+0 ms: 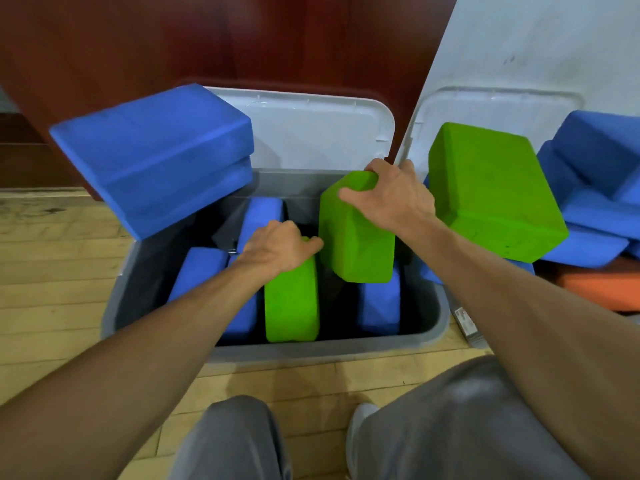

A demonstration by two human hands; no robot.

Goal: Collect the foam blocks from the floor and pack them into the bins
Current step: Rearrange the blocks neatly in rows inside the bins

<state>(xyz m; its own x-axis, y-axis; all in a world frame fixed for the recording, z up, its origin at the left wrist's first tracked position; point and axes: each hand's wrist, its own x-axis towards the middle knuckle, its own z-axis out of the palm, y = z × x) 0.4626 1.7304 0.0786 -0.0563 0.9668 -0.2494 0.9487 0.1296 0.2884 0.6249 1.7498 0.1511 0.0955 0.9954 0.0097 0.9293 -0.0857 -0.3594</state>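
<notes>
A grey bin (322,349) stands on the floor before me, with several blue foam blocks (379,306) upright inside. My left hand (277,249) grips the top of a green foam block (292,303) that stands on edge in the bin. My right hand (388,197) grips a second green block (356,244) from above and holds it tilted over the bin's middle. Two stacked blue blocks (156,154) lean on the bin's left rim. A third green block (491,192) lies tilted to the right.
The bin's white lid (311,129) stands open against a dark red wall. A second white lid (491,105) leans at the right, beside a heap of blue blocks (595,188) and an orange block (595,289). Wooden floor lies around; my knees are at the bottom.
</notes>
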